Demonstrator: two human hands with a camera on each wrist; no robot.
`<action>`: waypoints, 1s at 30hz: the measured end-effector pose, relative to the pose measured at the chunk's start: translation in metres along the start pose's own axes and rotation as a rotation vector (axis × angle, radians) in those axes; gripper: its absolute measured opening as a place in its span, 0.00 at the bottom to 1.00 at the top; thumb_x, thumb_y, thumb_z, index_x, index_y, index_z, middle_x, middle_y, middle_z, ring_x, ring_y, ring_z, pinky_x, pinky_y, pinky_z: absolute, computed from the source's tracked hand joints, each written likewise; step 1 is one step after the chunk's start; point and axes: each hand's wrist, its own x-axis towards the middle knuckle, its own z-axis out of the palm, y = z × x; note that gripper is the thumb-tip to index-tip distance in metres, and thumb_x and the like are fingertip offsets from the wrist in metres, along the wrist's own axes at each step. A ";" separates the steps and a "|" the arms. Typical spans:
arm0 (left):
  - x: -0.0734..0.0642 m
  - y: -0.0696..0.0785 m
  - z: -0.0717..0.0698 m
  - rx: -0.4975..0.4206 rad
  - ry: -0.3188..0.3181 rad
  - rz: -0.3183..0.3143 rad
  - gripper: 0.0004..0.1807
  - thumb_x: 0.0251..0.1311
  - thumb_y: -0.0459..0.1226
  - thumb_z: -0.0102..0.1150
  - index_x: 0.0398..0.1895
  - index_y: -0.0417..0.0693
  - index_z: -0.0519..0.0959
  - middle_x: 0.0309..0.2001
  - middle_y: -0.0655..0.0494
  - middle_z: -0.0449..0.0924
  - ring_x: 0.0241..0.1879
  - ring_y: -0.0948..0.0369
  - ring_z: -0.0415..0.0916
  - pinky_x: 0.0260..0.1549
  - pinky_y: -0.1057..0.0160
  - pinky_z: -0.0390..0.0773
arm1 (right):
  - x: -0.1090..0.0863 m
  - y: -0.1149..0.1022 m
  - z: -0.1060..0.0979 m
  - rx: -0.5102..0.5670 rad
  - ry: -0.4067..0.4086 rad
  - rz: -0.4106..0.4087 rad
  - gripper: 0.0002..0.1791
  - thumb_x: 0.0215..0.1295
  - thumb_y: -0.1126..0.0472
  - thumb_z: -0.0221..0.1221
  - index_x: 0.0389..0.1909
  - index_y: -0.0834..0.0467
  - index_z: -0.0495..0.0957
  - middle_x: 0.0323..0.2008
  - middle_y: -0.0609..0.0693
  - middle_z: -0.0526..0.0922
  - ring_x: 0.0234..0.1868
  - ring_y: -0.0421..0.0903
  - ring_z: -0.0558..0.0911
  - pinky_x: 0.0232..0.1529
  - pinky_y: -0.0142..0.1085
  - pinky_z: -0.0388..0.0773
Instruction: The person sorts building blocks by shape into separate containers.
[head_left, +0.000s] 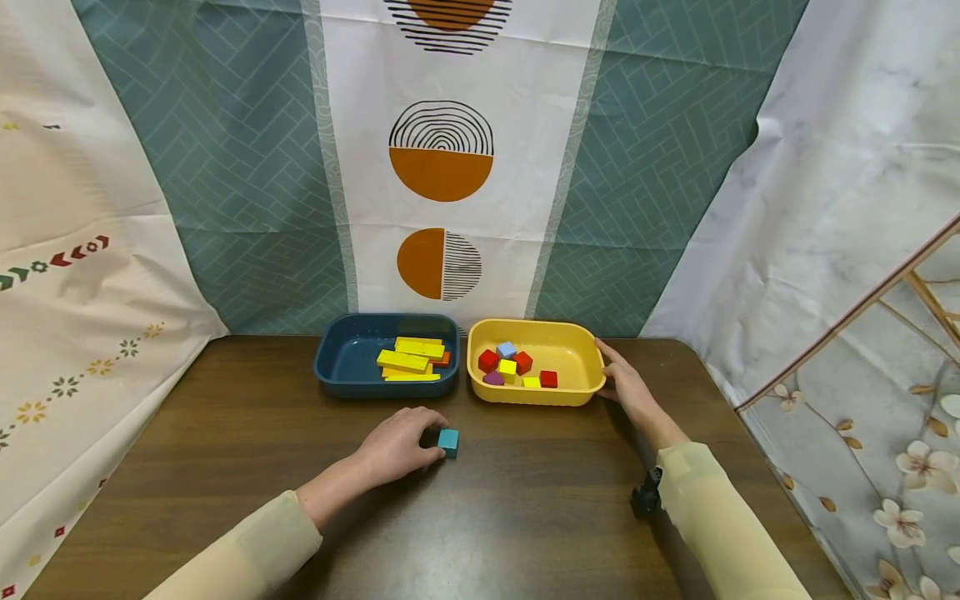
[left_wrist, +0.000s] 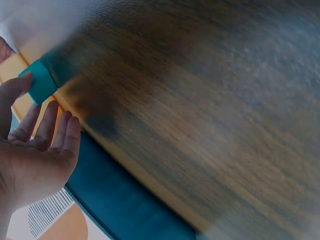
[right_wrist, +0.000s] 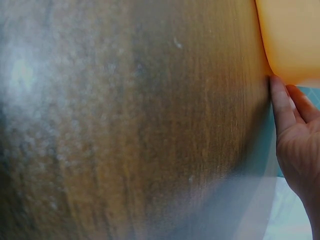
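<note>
My left hand [head_left: 401,446] is over the front middle of the table, pinching a teal cube [head_left: 448,442] between thumb and fingertips. In the left wrist view the thumb presses one side of the teal cube [left_wrist: 41,84], and the other fingers of the left hand [left_wrist: 42,150] spread below it. At the right end of the yellow tray [head_left: 592,396], my right hand [head_left: 630,387] touches the wall with fingers extended. The right wrist view has the fingertips of the right hand [right_wrist: 300,130] against the corner of the tray [right_wrist: 295,40].
Several cubes, among them a red cube [head_left: 549,380] and a light blue cube [head_left: 506,350], lie in the yellow tray. Left of it stands a dark blue tray [head_left: 337,387] with several yellow blocks [head_left: 403,361]. Patterned cloth [head_left: 247,183] hangs behind the wooden table [head_left: 540,500].
</note>
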 end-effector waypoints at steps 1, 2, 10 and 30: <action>0.000 0.000 0.000 -0.001 0.001 0.004 0.21 0.59 0.41 0.74 0.55 0.51 0.83 0.52 0.57 0.82 0.48 0.57 0.73 0.54 0.51 0.77 | 0.000 0.000 0.000 -0.003 0.000 0.001 0.34 0.77 0.64 0.36 0.83 0.51 0.50 0.82 0.51 0.47 0.70 0.59 0.65 0.62 0.53 0.75; 0.000 0.000 0.001 -0.003 0.002 0.006 0.21 0.59 0.41 0.74 0.55 0.51 0.83 0.52 0.57 0.82 0.48 0.57 0.73 0.54 0.50 0.77 | -0.001 -0.004 0.001 0.003 -0.005 0.004 0.34 0.76 0.65 0.36 0.83 0.52 0.50 0.82 0.52 0.46 0.70 0.60 0.65 0.62 0.54 0.75; 0.001 0.000 0.003 0.007 0.003 0.020 0.20 0.59 0.41 0.73 0.55 0.51 0.83 0.51 0.57 0.82 0.48 0.57 0.74 0.54 0.50 0.77 | -0.015 -0.035 0.006 0.022 -0.034 0.017 0.34 0.75 0.69 0.36 0.81 0.62 0.48 0.81 0.59 0.45 0.70 0.64 0.65 0.63 0.58 0.72; 0.002 0.015 -0.015 -0.053 0.078 0.041 0.16 0.58 0.44 0.75 0.49 0.57 0.83 0.44 0.68 0.82 0.46 0.61 0.73 0.48 0.57 0.77 | 0.000 0.002 0.001 0.009 0.006 -0.004 0.35 0.75 0.65 0.37 0.83 0.52 0.51 0.82 0.52 0.48 0.69 0.56 0.64 0.51 0.33 0.80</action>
